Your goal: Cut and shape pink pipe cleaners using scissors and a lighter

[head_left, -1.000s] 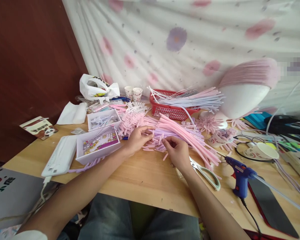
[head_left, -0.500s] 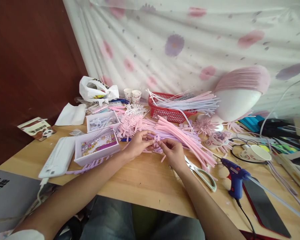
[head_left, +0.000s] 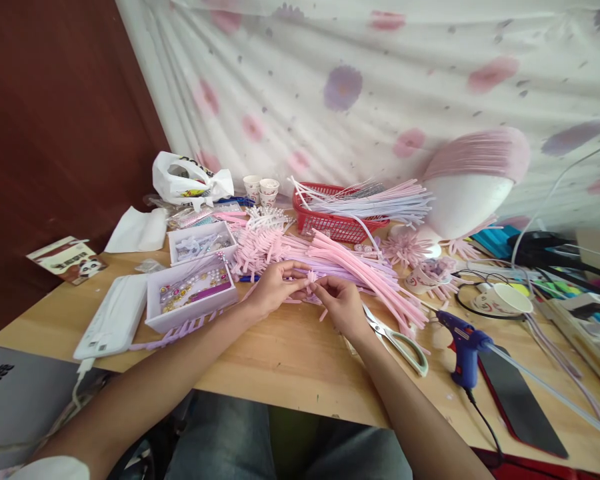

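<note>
My left hand (head_left: 274,289) and my right hand (head_left: 345,308) meet over the front of the table. Between their fingertips they pinch a small pink pipe-cleaner piece (head_left: 311,279) with short bent ends. Its exact shape is partly hidden by the fingers. Just behind lies a bundle of long pink pipe cleaners (head_left: 370,277), resting on lilac ones (head_left: 333,268). Beyond my left hand sits a heap of short, twisted pink pipe-cleaner pieces (head_left: 260,248). Scissors (head_left: 397,339) with pale handles lie to the right of my right hand.
At left stand white boxes (head_left: 190,315) of beads beside a white power bank (head_left: 111,317). A red basket (head_left: 330,225) of pipe cleaners is at the back, near a white head form (head_left: 473,200). A blue glue gun (head_left: 464,350) and a dark phone-like slab (head_left: 523,403) occupy the right.
The whole view has shifted slightly. Both hands stay together on the small pink piece, with the fingers turned only a little.
</note>
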`<action>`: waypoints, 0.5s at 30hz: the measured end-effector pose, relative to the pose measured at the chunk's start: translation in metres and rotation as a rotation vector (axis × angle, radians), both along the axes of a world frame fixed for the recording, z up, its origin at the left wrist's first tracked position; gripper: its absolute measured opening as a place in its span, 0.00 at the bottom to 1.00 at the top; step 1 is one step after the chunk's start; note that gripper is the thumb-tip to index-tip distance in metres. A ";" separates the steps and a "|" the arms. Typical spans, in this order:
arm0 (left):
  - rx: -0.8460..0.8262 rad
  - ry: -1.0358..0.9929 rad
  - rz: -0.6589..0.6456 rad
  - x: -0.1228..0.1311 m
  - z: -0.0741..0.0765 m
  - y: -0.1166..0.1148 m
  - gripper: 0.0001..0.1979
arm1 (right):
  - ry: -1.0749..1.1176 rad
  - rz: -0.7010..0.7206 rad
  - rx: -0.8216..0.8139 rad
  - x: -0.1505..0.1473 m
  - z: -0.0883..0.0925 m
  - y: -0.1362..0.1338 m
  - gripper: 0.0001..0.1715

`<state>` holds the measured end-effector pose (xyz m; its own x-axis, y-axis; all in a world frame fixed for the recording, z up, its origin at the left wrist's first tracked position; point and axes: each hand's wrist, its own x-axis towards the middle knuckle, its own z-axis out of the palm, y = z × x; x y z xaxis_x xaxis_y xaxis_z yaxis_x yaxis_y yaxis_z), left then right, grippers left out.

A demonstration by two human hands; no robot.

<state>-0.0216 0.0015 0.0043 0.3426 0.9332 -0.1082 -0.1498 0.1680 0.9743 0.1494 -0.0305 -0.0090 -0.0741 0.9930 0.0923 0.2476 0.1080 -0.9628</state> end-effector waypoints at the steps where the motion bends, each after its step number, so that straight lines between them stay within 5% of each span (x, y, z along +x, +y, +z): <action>1: 0.003 0.007 -0.005 0.000 -0.001 0.001 0.22 | -0.003 0.002 -0.001 0.000 -0.001 0.000 0.22; 15: 0.030 0.020 -0.050 0.000 -0.009 0.001 0.19 | -0.044 -0.008 -0.017 -0.005 0.004 -0.004 0.22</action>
<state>-0.0220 0.0030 -0.0043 0.3873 0.9178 -0.0873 -0.1228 0.1452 0.9818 0.1440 -0.0347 -0.0049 -0.0702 0.9949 0.0718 0.2908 0.0893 -0.9526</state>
